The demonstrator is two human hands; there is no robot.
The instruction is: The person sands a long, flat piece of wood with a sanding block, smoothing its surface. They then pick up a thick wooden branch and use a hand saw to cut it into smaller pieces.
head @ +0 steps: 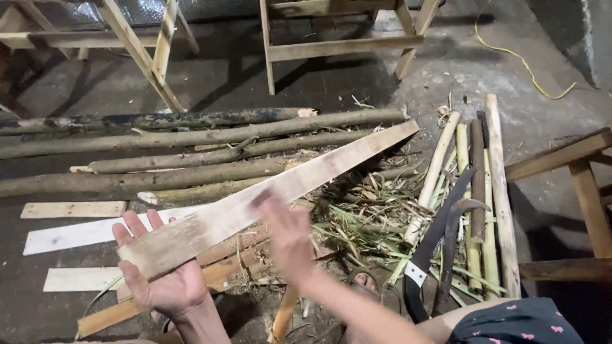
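Held a long flat wooden plank (268,194) on the open left hand (159,280), far end pointing to 2 o'clock. Right hand (290,236) blurred above its middle, grip impossible to tell. Could perhaps slide off the open palm, or give splinters: rough, pale, dry grain. Curved dark knife (440,242) at 3 o'clock.

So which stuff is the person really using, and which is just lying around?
In use:
- long wooden plank, resting on the open left hand
- right hand, blurred, on the plank

Lying about:
- rough logs
- curved knife
- cut stalks
- flat boards
- wooden frames
- yellow cord
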